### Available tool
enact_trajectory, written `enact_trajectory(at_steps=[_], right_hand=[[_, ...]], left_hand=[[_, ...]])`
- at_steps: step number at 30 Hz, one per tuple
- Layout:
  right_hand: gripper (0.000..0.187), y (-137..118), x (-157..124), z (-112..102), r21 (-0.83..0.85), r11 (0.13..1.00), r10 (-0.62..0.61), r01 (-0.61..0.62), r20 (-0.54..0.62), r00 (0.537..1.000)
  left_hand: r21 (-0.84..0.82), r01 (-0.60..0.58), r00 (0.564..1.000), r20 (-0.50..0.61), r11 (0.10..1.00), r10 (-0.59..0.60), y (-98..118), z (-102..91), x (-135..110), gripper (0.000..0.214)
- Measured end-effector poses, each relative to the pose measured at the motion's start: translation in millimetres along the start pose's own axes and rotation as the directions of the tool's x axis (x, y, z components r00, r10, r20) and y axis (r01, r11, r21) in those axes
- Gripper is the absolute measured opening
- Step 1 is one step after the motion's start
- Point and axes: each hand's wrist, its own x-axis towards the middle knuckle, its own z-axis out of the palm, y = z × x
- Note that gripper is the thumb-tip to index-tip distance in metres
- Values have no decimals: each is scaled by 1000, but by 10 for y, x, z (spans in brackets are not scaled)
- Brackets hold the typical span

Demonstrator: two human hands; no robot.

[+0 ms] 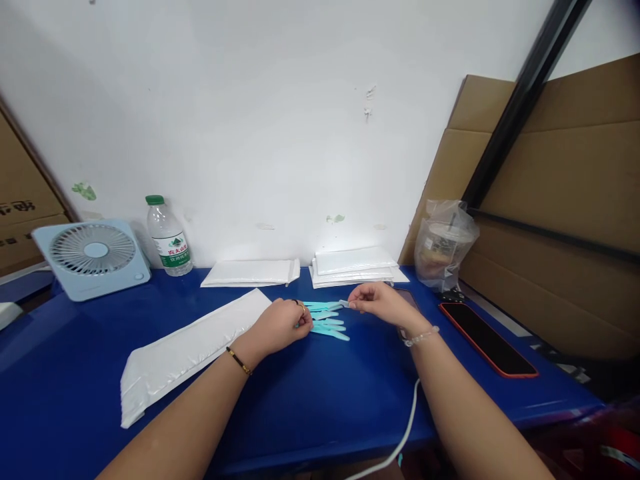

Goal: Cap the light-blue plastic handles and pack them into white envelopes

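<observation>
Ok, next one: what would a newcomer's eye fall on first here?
Probably the turquoise strips at the middle of the blue table, with the left hand at their left ends and the right hand at a small pale piece near the top strip's right end. After that, the pale blue fan at the table's far left, then the red-edged phone lying on the right.

Turquoise sticks [328, 327]: several, slim, loosely fanned mid-scene, tips pointing right, left ends hidden. Pale piece [344, 303]: small, at fan's far right end, contact unclear.
</observation>
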Motion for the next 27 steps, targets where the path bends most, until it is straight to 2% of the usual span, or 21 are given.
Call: enact_trajectory(at_steps=[3,7,13,21,27], right_hand=[[24,-115,-40,-50,69,996,-63,65,-26,998],[22,-175,-51,-23,58,996,-70,71,-26,997],[26,-165,-27,50,16,999,-42,42,6,999],[25,-156,4,196,63,995,-77,75,31,997],[25,-91,24,237,-14,997,-79,80,67,995]], left_hand=[[-76,71,994,-77,995,-77,-43,-43,7,25],[-123,106,988,-96,987,-118,-80,-71,16,28],[-99,82,992,-92,992,-91,-57,-62,17,28],[-102,39,990,-129,994,-53,1,0,29,27],[2,36,992,-117,999,-36,-25,90,31,34]])
